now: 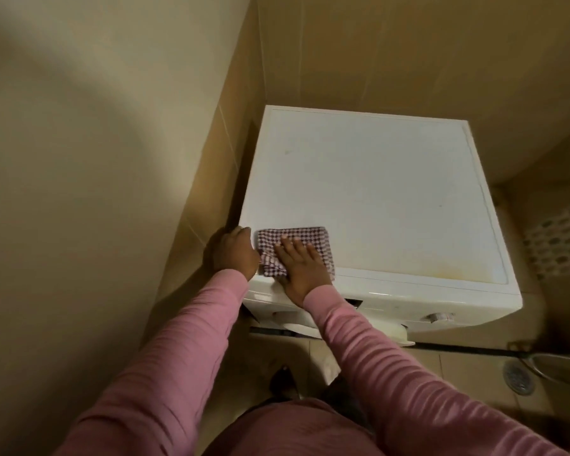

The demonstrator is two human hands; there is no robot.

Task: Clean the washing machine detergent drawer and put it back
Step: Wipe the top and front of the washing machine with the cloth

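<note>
Tiled wall (408,54) closes the corner at 12 and 9 o'clock. The washing machine (369,192) is pushed into that corner, and its white top is bare apart from yellowish staining near the 5 o'clock corner.

Checked cloth (297,250): folded flat on the top's 7 o'clock corner, probably parked within reach, directly over where the drawer would sit.

Right hand (301,263): palm down, fingers straight and spread, pressing the cloth flat. It is either pinning it or wiping.

Left hand (234,253): at the cloth's 9 o'clock, fingers curled at the machine's corner and touching the cloth's edge. Cannot tell whether it grips cloth, casing or nothing; likely bracing.

Detergent drawer: not clearly seen. The front panel at 6 o'clock of the cloth is largely hidden behind the right sleeve, so whether it is in or out is undetermined.

Laundry basket (560,245) sits at the machine's 3 o'clock, the dial (438,317) on its front edge, and the floor drain (519,376) at 4 o'clock.
</note>
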